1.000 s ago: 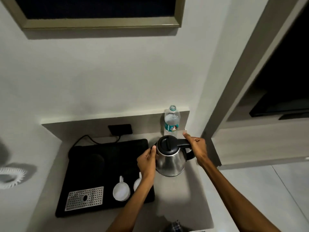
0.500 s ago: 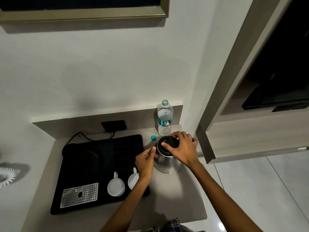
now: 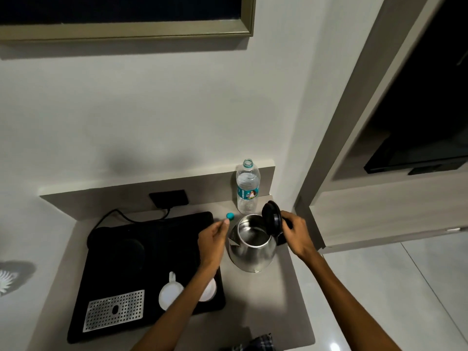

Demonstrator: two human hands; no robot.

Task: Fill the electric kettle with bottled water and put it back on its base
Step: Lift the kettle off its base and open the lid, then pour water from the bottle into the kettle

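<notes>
Over on the left, a black tray [image 3: 121, 269] covers much of the counter [image 3: 273, 300], with a perforated metal grille [image 3: 114, 310] at its near corner, a round kettle base [image 3: 121, 245] toward the back, and two white cups [image 3: 171, 295] near its right edge, one partly hidden under the forearm. A cord runs from the base to a dark wall socket [image 3: 169, 198].

Next comes the left hand [image 3: 212, 239], loosely curled just beside the kettle's spout side; I cannot tell whether it touches the steel, and it holds nothing. A small teal cap [image 3: 230, 215] lies on the counter just beyond its fingertips.

The electric kettle [image 3: 252, 245] stands upright on the counter, off its base, lid [image 3: 271, 219] swung up and the inside looking empty. Behind it stands the water bottle [image 3: 248, 190], uncapped and nearly full.

The right hand [image 3: 296, 234] is closed around the kettle's black handle by the hinge.

My worry is the pour: a full, soft bottle may glug and splash over the rim toward the socket and base. The raised lid could drop mid-pour, and an arm reaching back could clip the bottle.
</notes>
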